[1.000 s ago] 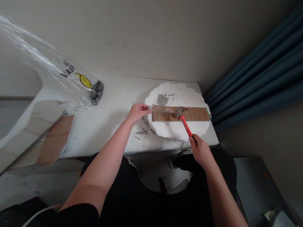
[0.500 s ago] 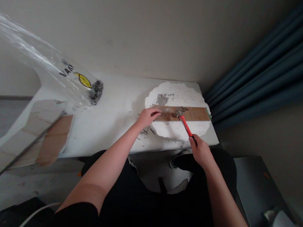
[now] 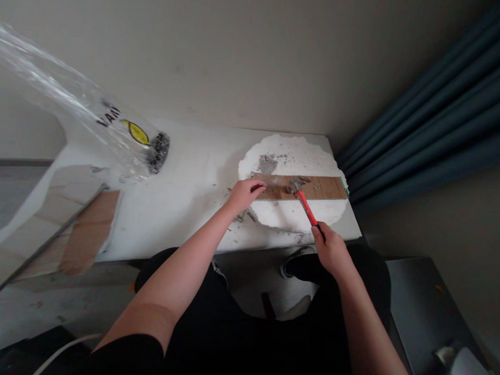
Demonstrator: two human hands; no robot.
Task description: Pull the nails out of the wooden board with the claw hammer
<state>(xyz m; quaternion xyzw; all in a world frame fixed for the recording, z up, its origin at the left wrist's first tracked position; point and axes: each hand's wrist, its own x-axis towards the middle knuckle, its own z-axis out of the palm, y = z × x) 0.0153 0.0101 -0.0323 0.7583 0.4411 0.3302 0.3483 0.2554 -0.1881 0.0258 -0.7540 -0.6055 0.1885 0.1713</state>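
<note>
My right hand (image 3: 332,246) is wrapped around the black grip of a hammer (image 3: 306,207) with a red handle. The hammer's worn grey head rests on, or just over, the middle of a narrow brown wooden board (image 3: 327,187). At the board's left end is my left hand (image 3: 246,193), thumb and fingertips pinched together; what they hold, if anything, is too small to make out. Under the board lies a white slab (image 3: 302,210) with a ragged edge, strewn with a patch of grey grit (image 3: 268,164). Thin dark slivers (image 3: 243,215) lie scattered below my left hand.
The white table (image 3: 189,169) meets the wall behind. On its left are a roll of clear plastic wrap (image 3: 89,102), a brown board piece (image 3: 91,231) and a long dark strip (image 3: 51,238). A blue curtain (image 3: 433,106) hangs at the right, above a dark cabinet (image 3: 418,297).
</note>
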